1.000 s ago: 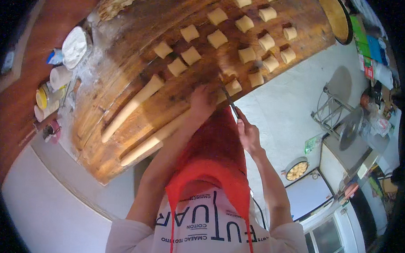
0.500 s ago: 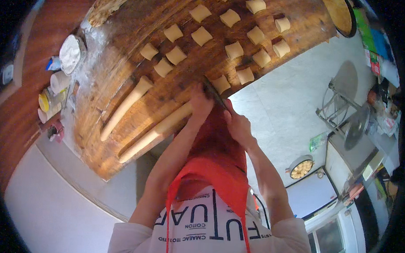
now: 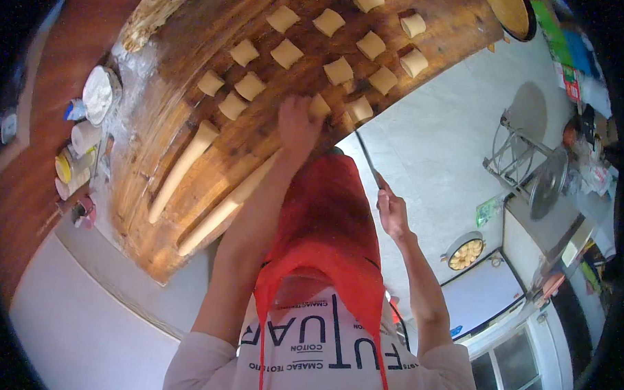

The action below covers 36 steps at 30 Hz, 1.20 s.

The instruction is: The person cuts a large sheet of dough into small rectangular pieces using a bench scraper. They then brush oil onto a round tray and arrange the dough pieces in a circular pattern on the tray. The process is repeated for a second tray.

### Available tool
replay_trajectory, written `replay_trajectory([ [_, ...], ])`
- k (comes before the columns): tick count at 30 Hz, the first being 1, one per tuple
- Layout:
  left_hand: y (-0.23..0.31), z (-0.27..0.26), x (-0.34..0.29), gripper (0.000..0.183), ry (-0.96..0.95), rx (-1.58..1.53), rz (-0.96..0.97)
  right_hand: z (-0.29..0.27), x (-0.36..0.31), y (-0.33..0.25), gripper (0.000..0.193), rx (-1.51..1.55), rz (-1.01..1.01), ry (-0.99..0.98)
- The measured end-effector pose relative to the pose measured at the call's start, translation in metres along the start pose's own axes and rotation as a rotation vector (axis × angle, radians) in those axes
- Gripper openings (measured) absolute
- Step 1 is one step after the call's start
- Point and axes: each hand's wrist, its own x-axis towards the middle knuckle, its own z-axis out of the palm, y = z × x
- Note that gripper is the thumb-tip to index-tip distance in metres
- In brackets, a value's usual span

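The dough pieces (image 3: pixel 287 54) look pale (and squarish).

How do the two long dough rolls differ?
The left dough roll is fully visible; the right dough roll is partly covered by the left forearm.
The left dough roll shows a widened far end; the right dough roll's far end is hidden.
The right dough roll lies nearer the wooden board's person-side edge than the left dough roll.
Both are pale, smooth and slanted.
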Motion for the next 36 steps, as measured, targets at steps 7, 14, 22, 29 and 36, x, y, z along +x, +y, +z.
replay_trajectory([
  [7, -0.069, -0.024, -0.019, 0.045, 0.145, -0.238, -0.001, 0.029, 0.011, -0.047, 0.051, -0.061, 0.052, -0.171],
  [14, -0.081, 0.020, -0.104, 0.037, 0.092, -0.346, -0.263, 0.084, 0.027, -0.109, 0.048, -0.204, -0.156, -0.143],
  [22, -0.059, -0.007, -0.096, 0.037, 0.143, -0.357, -0.208, 0.079, 0.010, -0.113, 0.047, -0.394, -0.110, -0.104],
  [29, -0.056, -0.016, -0.097, 0.033, 0.073, -0.393, -0.183, 0.103, 0.067, -0.098, 0.045, -0.260, -0.357, -0.010],
  [36, -0.030, -0.021, -0.068, 0.053, -0.051, -0.093, 0.053, 0.065, -0.014, -0.029, 0.051, -0.082, -0.080, -0.050],
])
